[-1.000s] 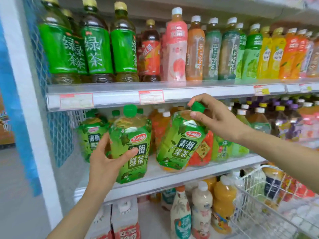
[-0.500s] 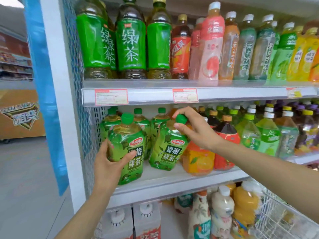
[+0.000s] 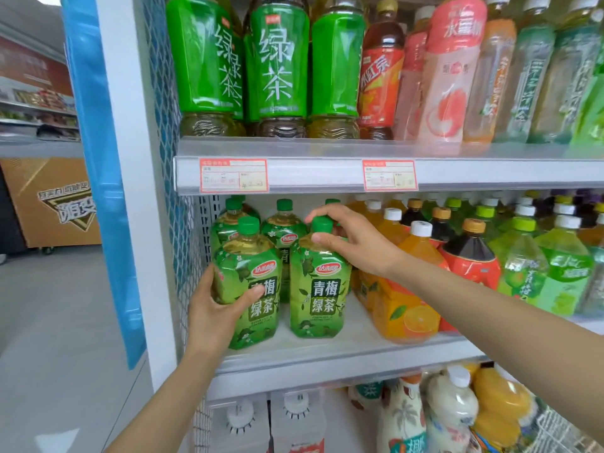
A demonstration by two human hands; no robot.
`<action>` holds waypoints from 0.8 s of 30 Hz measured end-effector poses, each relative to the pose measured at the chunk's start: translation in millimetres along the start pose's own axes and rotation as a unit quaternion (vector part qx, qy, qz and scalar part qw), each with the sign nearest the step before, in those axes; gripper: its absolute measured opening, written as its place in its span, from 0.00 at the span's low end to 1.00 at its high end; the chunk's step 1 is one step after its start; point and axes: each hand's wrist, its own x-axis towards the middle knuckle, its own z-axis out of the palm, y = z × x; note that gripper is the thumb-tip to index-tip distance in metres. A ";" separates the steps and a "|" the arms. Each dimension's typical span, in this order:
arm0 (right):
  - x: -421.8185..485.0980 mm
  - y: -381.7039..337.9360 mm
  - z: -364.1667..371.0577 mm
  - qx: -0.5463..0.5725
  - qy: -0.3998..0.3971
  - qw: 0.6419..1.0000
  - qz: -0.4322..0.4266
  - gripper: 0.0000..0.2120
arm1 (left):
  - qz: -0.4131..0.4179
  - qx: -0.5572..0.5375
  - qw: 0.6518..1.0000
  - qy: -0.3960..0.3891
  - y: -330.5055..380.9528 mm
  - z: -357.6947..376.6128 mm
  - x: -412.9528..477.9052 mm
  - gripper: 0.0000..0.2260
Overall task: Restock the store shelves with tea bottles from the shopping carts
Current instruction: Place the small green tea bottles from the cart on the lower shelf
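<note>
While both front tea bottles stand upright on the middle shelf, placement reads as nearly finished, release pending.

Shelving unit: middle shelf [image 3: 343, 351] carries the green-plum tea rows at its left end, against the mesh side panel [image 3: 163, 125]; upper shelf [image 3: 327, 148] full of tall bottles along the front.
Done so far: two front bottles seated side by side, just apart, labels facing out; more of the same tea behind them, at least three caps showing.
Left bottle [image 3: 251, 282]: base on the shelf near the front lip, upright.
Right bottle [image 3: 318, 289]: base on the shelf, upright, just beside the orange drink bottle [image 3: 405, 289].
Left hand [image 3: 215, 308]: wrapped round the left bottle's lower body, thumb across the label, fingers behind.
Right hand [image 3: 346, 237]: pinching the right bottle's green cap [image 3: 322, 223] between thumb and fingertips.
Left to do, judged: let go of both, then fetch further bottles; remaining count unknown.
Cart: only a corner of wire basket [image 3: 562, 433] at bottom right; contents not visible, so stock left to move cannot be told.
Hidden: depth of the tea rows behind the front pair; left fingers behind the bottle; back of the shelf.
Cut off: tops of upper-shelf bottles; lower-shelf cartons at the frame bottom.
Hard to read: price tags [image 3: 233, 174] blurred, figures illegible.
</note>
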 end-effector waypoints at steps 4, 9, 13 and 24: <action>5.7 -1.7 4.9 0.010 -0.008 1.000 0.027 0.16 | -0.018 0.002 1.000 -0.001 -3.6 -2.7 5.5 0.25; -9.7 2.7 5.0 -0.040 -0.088 0.994 0.058 0.49 | -0.013 0.029 0.999 -0.002 -4.3 -1.5 8.7 0.26; -22.0 5.7 19.5 -0.075 -0.075 0.992 0.065 0.61 | 0.069 0.222 0.969 0.084 -7.9 5.2 1.5 0.50; 4.5 2.4 46.1 -0.044 -0.048 0.996 0.062 0.59 | 0.147 0.335 0.925 0.104 -19.1 6.8 5.5 0.51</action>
